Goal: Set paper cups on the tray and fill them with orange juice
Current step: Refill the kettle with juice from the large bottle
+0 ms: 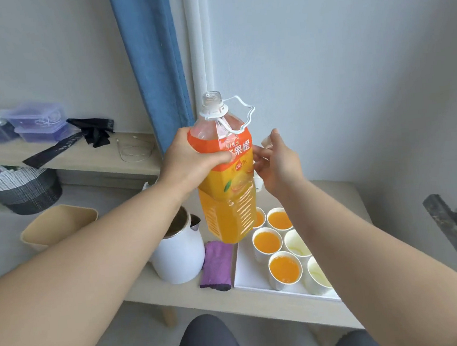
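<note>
Above the bench (pixel 178 297), the left hand (pixel 189 159) holds the juice bottle (pixel 228 200) upright in the air, its fingers (pixel 212 159) wrapped round the shoulder and the top of the orange label. The bottle has no cap on its neck, a white carry loop hangs from the collar, and juice fills it to about the label's upper part. Its base hangs over the back left corner of the tray (pixel 245 271).

The right hand (pixel 279 165) is just beside the bottle's right side, fingers loosely bent toward the label. A small pale thing shows at its fingertips; I cannot tell whether it is pinched there.

On the white tray stand six paper cups in two rows. Four full cups (pixel 284 268) hold juice, one of them partly hidden behind the bottle. Two empty cups (pixel 297 243) stand on the right, at the middle and near end.

Left of the tray lies a purple cloth (pixel 216 266), and beside it stands a white kettle (pixel 179 255) with its lid open.
</note>
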`<action>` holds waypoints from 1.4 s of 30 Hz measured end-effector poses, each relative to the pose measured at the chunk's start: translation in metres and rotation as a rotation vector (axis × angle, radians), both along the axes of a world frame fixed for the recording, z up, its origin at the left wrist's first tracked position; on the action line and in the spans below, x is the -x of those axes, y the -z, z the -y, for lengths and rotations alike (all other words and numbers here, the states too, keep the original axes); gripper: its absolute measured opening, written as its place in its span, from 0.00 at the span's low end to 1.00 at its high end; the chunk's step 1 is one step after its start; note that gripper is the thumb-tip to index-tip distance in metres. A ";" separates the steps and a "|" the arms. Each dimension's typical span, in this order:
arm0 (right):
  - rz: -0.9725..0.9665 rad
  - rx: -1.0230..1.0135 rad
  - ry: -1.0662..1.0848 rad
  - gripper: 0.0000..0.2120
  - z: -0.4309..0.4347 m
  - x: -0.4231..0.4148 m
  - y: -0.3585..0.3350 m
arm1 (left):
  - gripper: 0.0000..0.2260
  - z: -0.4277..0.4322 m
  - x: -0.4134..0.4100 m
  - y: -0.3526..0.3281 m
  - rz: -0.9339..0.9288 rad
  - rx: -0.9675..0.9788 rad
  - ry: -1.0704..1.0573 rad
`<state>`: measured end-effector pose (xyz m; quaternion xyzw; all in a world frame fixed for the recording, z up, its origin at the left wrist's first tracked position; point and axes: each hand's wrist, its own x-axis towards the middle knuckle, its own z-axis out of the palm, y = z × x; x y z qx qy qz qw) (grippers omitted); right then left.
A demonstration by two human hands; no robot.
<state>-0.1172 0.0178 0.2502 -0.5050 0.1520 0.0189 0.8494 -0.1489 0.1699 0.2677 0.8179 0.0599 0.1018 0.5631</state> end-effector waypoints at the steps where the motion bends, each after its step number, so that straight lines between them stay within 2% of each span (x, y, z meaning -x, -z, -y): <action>1: -0.001 -0.027 -0.002 0.14 0.003 0.011 0.002 | 0.34 0.001 0.009 -0.001 -0.012 0.004 0.021; 4: -0.002 -0.082 -0.045 0.11 0.015 0.048 0.018 | 0.22 0.003 0.041 0.002 -0.040 0.000 0.072; 6: -0.014 -0.138 -0.086 0.09 0.023 0.067 0.032 | 0.18 0.005 0.061 0.010 -0.052 -0.013 0.100; 10: -0.048 -0.196 -0.169 0.06 0.043 0.100 0.068 | 0.21 0.012 0.091 0.028 -0.086 -0.031 0.142; 14: -0.067 -0.108 -0.188 0.01 0.074 0.133 0.114 | 0.25 0.023 0.111 0.047 -0.126 -0.025 0.155; 16: -0.092 -0.066 -0.179 0.04 0.093 0.147 0.141 | 0.26 0.029 0.119 0.054 -0.141 -0.012 0.153; 20: -0.233 0.131 -0.122 0.09 0.122 0.164 0.194 | 0.29 0.044 0.128 0.074 -0.171 0.014 0.158; 21: -0.281 0.214 -0.119 0.15 0.127 0.167 0.207 | 0.30 0.046 0.128 0.080 -0.184 0.016 0.159; 23: -0.358 0.464 -0.164 0.23 0.131 0.171 0.228 | 0.33 0.052 0.130 0.089 -0.204 0.011 0.159; 26: -0.418 0.801 -0.223 0.21 0.131 0.172 0.247 | 0.38 0.057 0.133 0.102 -0.225 0.005 0.156; 39: -0.471 1.026 -0.240 0.17 0.117 0.146 0.298 | 0.35 0.051 0.133 0.122 -0.265 -0.004 0.114; 42: -0.446 1.054 -0.241 0.20 0.116 0.146 0.303 | 0.36 0.050 0.132 0.122 -0.264 -0.019 0.132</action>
